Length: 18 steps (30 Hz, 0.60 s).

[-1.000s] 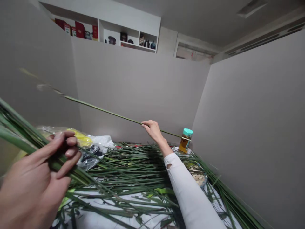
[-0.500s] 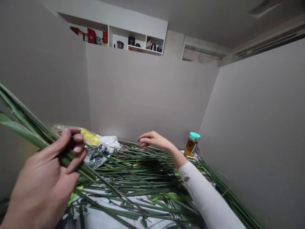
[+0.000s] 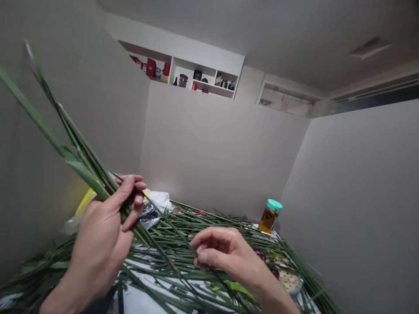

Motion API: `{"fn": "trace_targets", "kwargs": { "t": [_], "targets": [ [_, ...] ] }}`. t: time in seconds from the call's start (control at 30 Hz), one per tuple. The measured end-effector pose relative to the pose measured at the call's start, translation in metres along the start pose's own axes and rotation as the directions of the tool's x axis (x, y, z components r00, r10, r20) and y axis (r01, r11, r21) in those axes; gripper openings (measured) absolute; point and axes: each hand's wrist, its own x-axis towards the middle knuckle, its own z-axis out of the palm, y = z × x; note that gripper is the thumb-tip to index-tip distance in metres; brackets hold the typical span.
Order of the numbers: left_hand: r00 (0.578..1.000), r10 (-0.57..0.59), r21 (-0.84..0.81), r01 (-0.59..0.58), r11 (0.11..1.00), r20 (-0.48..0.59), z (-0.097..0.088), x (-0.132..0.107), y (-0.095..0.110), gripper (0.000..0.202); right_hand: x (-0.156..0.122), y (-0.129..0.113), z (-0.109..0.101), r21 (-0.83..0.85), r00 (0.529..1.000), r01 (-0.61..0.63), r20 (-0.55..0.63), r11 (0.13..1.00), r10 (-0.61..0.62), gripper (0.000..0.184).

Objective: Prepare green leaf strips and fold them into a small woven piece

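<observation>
My left hand (image 3: 111, 222), at the left, is closed around a bundle of long green leaves (image 3: 87, 168) whose upper ends rise toward the upper left. The lower ends of the bundle slant down over the table. A single narrow leaf (image 3: 168, 220) runs from beside the left fingers down to my right hand (image 3: 219, 248). There the right thumb and fingers are pinched together on it. Beneath both hands lies a broad layer of long green leaves (image 3: 183, 274), spread crosswise.
A jar of amber liquid with a turquoise lid (image 3: 270, 216) stands at the back right. Clear and white plastic bags (image 3: 160, 200) lie behind my left hand. At the right is a light, dark-spotted item (image 3: 290, 281). Grey partitions (image 3: 216, 161) surround the table.
My right hand has come down and toward me from above the leaf pile, and its fingers have closed on a narrow leaf. The view has shifted; the left hand still grips its bundle.
</observation>
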Motion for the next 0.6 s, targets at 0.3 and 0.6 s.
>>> {"fn": "trace_targets", "kwargs": {
  "t": [0.3, 0.6],
  "targets": [
    [0.937, -0.252, 0.246, 0.191, 0.95, 0.244, 0.011, -0.021, -0.037, 0.026, -0.004, -0.009, 0.023, -0.176, 0.918, 0.129, -0.351, 0.976, -0.185, 0.009],
    [0.957, -0.222, 0.188, 0.187, 0.964, 0.187, 0.016, -0.027, -0.037, 0.016, 0.008, 0.007, -0.035, -0.793, 0.892, -0.082, -0.329, 0.604, -0.311, 0.026]
  ]
}}
